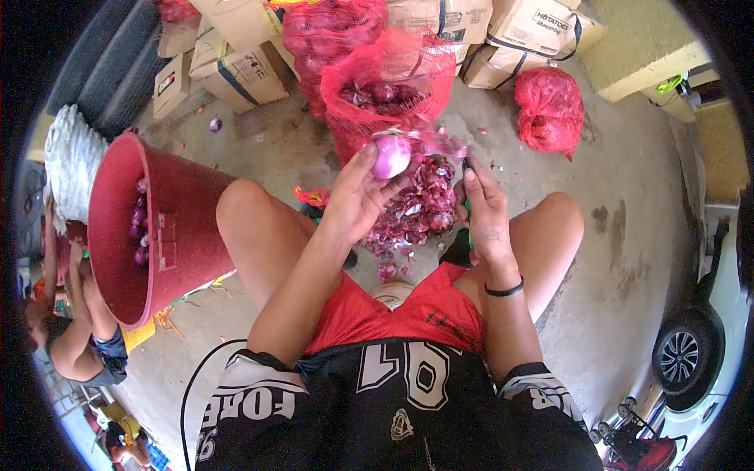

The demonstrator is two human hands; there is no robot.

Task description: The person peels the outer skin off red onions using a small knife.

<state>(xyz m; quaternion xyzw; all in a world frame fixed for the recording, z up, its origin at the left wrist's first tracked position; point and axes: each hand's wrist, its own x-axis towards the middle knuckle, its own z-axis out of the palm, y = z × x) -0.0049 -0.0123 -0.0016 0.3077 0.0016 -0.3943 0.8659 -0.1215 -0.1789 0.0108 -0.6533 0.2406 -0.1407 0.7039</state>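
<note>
My left hand (355,187) is closed around a red onion (391,157), whose surface is smooth and pale pink-purple where the skin is off. To its right, my right hand (486,206) grips what looks like a small knife with a green handle (470,210); the blade is blurred and hard to make out. Loose peel streaks with motion between the two hands. Beneath them, between my feet, lies a heap of onion skins (416,208). An open red mesh sack (377,71) holding whole red onions stands just beyond.
At my left a big red tub (188,228) leans open, with onions (140,224) inside. Another person (78,330) sits beyond it. Cardboard boxes (243,74) line the back, a red mesh bag (550,110) lies back right, and a car wheel (688,357) is far right.
</note>
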